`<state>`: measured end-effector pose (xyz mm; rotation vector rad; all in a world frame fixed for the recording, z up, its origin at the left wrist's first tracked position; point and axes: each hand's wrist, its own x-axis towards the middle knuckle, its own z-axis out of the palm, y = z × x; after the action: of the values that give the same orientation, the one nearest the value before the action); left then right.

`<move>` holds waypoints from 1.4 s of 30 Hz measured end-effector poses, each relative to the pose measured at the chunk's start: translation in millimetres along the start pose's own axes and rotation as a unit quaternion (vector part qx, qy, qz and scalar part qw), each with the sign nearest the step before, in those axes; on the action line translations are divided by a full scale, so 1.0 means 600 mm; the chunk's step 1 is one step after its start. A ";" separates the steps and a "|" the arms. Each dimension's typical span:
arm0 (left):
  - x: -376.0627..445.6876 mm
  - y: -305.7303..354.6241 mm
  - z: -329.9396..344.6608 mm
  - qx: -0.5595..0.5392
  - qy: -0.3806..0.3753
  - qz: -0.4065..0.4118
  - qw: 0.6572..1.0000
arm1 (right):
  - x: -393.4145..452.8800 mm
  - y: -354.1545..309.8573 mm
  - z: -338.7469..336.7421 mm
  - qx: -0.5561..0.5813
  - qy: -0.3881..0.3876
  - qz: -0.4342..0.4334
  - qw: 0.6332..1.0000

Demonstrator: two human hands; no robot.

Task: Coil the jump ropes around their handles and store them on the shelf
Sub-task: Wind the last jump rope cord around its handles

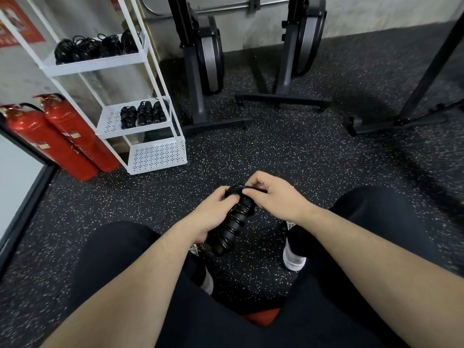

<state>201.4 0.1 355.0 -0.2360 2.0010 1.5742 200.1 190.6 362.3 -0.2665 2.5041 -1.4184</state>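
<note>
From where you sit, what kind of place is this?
Most likely a gym. The floor is speckled rubber, two rowing machines stand upright against the wall, and a white shelf holds coiled jump ropes. Both hands grip another rope.

white shelf rack (144, 60) on speckled floor (301, 151); coiled ropes (144, 114) on middle tier.

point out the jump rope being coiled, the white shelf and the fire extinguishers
jump rope (232, 222), head view, coiled middle
white shelf (155, 155), head view, bottom perforated tray
fire extinguishers (72, 131), head view, right cylinder's body
</note>
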 end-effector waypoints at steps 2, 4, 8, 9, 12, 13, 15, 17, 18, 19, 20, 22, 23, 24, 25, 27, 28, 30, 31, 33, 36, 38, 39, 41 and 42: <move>0.001 0.003 -0.002 -0.023 0.031 0.003 0.999 | 0.000 0.002 0.000 0.002 -0.011 0.000 1.000; 0.002 0.004 -0.003 -0.047 0.058 0.007 0.997 | 0.001 0.002 -0.001 -0.003 -0.005 0.005 1.000; 0.003 0.006 -0.002 -0.070 0.113 0.020 0.991 | 0.000 -0.004 0.002 -0.020 -0.003 0.026 0.999; 0.003 0.007 0.001 -0.079 0.125 0.020 0.989 | 0.001 -0.006 0.003 -0.024 0.003 0.030 0.999; 0.003 0.012 0.007 -0.120 0.149 0.008 0.982 | 0.005 -0.017 0.007 -0.041 0.005 0.046 0.998; 0.002 0.012 0.008 -0.135 0.152 -0.002 0.979 | 0.004 -0.019 0.007 -0.035 -0.002 0.052 0.998; 0.004 0.010 0.007 -0.151 0.153 -0.020 0.977 | 0.001 -0.020 0.008 -0.017 -0.016 0.051 0.998; 0.004 0.007 0.005 -0.158 0.149 -0.035 0.976 | -0.002 -0.017 0.008 0.005 -0.022 0.036 0.999; 0.004 0.007 0.003 -0.166 0.145 -0.042 0.975 | -0.003 -0.016 0.008 0.021 -0.021 0.030 0.999; 0.005 0.007 0.001 -0.179 0.136 -0.049 0.973 | -0.003 -0.016 0.007 0.038 -0.020 0.026 0.999; 0.004 0.009 -0.001 -0.194 0.122 -0.056 0.972 | -0.004 -0.017 0.006 0.054 -0.019 0.021 0.998; 0.001 0.016 -0.003 -0.209 0.091 -0.066 0.971 | -0.005 -0.020 0.006 0.064 -0.007 0.002 0.998; -0.003 0.020 -0.002 -0.216 0.079 -0.070 0.971 | -0.006 -0.020 0.007 0.058 0.003 -0.009 0.998; -0.006 0.024 0.000 -0.227 0.071 -0.073 0.969 | -0.007 -0.021 0.008 0.048 0.012 -0.021 0.999; -0.007 0.027 0.001 -0.237 0.064 -0.075 0.966 | -0.008 -0.021 0.008 0.037 0.019 -0.030 0.999; -0.007 0.028 0.000 -0.242 0.052 -0.080 0.966 | -0.010 -0.019 0.009 0.010 0.030 -0.050 0.998; -0.008 0.027 -0.002 -0.238 0.043 -0.083 0.967 | -0.011 -0.018 0.008 -0.002 0.032 -0.060 0.998; -0.008 0.024 -0.007 -0.231 0.034 -0.087 0.969 | -0.013 -0.019 0.007 -0.010 0.030 -0.076 0.997; -0.008 0.023 -0.009 -0.230 0.038 -0.086 0.969 | -0.013 -0.020 0.007 -0.005 0.031 -0.080 0.996; -0.009 0.023 -0.010 -0.235 0.050 -0.081 0.967 | -0.015 -0.020 0.005 0.016 0.038 -0.073 0.996; -0.007 0.025 -0.013 -0.246 0.062 -0.074 0.965 | -0.018 -0.021 0.005 -0.002 0.043 -0.056 0.997; -0.004 0.028 -0.019 -0.263 0.058 -0.069 0.961 | -0.017 -0.023 0.004 0.001 0.040 -0.033 0.999; -0.003 0.028 -0.022 -0.274 0.050 -0.065 0.958 | -0.016 -0.024 0.002 0.020 0.035 -0.019 0.999; -0.005 0.029 -0.027 -0.309 0.024 -0.056 0.949 | -0.015 -0.030 -0.004 0.073 0.017 -0.008 0.997; -0.006 0.030 -0.030 -0.329 0.010 -0.053 0.943 | -0.015 -0.031 -0.007 0.095 0.005 -0.008 0.995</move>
<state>190.0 -12.0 374.7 -0.6047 1.3802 2.1225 207.8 187.1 381.4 -0.2443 2.3570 -1.6539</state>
